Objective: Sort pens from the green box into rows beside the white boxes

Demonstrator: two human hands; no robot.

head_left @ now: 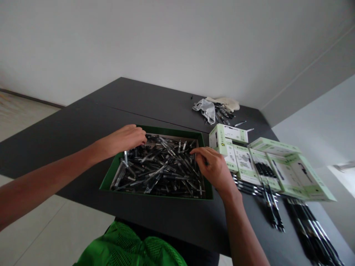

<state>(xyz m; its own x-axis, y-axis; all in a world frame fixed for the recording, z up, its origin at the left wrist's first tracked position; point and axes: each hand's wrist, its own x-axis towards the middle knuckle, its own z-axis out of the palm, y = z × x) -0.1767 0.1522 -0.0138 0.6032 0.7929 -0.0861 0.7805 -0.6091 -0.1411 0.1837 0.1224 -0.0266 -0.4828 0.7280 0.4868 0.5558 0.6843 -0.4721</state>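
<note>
A shallow green box (107, 181) on the dark table holds a loose heap of black and clear pens (158, 168). My left hand (129, 137) is over the box's back left corner, its fingers curled down towards the pens; whatever they grip is hidden. At the right edge of the box is my right hand (210, 162), with its index finger bent over the pens and the other fingers folded in. A small dark spot shows between those fingers, too small to name.
Green and white cartons (244, 160) stand on the right, one with pens inside. Rows of black pens (313, 231) lie on the table (105, 118) before them. Crumpled cloths (208, 109) and loose pens are at the back by the wall.
</note>
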